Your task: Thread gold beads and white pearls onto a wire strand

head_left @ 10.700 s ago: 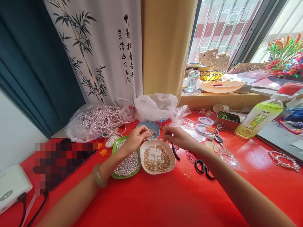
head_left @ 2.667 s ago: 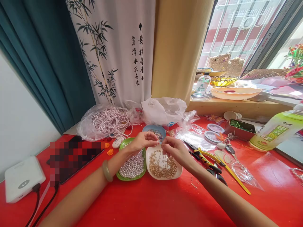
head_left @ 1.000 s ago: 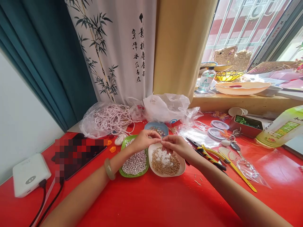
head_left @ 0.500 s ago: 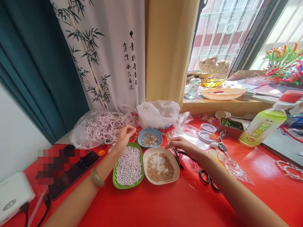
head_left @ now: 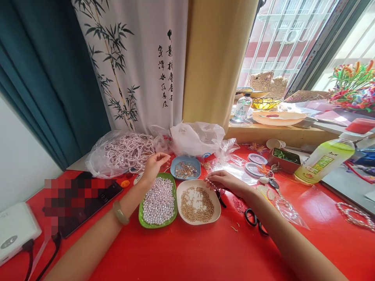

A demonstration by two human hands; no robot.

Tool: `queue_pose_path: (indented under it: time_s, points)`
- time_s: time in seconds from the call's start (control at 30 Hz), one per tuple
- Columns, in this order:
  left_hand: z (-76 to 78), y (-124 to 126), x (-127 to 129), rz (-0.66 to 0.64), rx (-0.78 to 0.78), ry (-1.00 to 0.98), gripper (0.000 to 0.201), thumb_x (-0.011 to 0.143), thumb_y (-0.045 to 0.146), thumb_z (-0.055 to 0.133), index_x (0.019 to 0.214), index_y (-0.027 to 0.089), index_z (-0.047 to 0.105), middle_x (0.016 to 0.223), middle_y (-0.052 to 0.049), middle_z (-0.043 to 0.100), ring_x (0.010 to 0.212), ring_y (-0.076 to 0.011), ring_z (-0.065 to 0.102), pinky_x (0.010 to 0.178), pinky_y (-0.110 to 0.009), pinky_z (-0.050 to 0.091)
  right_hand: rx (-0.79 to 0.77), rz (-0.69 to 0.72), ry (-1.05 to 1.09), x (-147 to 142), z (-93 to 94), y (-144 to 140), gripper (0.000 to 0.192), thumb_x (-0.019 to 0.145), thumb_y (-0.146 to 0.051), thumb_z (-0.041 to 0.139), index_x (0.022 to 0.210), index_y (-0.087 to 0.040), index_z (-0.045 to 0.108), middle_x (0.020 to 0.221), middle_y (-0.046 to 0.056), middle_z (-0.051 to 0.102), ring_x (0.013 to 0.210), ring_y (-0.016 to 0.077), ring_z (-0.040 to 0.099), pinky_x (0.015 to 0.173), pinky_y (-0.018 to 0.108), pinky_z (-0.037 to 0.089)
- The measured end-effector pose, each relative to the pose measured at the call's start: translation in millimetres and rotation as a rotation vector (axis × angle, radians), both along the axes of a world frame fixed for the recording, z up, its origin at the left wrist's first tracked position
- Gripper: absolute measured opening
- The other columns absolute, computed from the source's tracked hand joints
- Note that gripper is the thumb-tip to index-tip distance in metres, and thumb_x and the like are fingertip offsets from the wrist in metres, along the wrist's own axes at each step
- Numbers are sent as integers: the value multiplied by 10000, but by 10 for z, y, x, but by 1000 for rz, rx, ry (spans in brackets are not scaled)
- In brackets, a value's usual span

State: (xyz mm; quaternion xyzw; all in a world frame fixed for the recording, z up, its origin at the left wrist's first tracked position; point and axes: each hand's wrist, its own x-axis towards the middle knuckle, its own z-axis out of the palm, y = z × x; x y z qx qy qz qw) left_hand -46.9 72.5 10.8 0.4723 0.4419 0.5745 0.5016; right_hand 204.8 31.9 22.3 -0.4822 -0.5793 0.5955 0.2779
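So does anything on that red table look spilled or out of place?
Only small things. A few tiny bits lie loose on the table near the scissors, just outside the gold bead dish. The green bottle lies tipped on its side at the right. The bead dishes themselves sit level, with nothing spilled from them.

Pearl dish (head_left: 158,222) left of bead dish (head_left: 215,212)

The white curtain (head_left: 137,62) has black Chinese writing running down it in two lines, beside painted bamboo. The green drink bottle (head_left: 322,162) has a label with Chinese words, too small to read. The small clear bottle (head_left: 242,109) shows a big letter A
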Motion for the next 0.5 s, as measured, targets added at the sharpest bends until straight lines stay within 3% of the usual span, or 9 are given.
queue_pose_path:
  time_s: [0.33, 0.5]
  points:
    - [-66, 24, -15, 56, 40, 130, 225, 543, 333, 664, 676, 157, 619, 618, 4, 598, 530, -89, 506, 545, -216, 387, 211, 132, -324, 222, -64, 103, 295, 751, -374, 436, 849, -147, 597, 645, 6, 603, 501, 88, 523, 463, 196, 391]
    - [-80, 43, -6, -17, 63, 255, 185, 530, 303, 671, 635, 154, 639, 604, -18, 614, 547, -116, 522, 546, -229, 381, 218, 159, -465, 433, -22, 31, 267, 738, -366, 451, 772, -154, 610, 562, -5, 596, 458, 95, 518, 435, 197, 396]
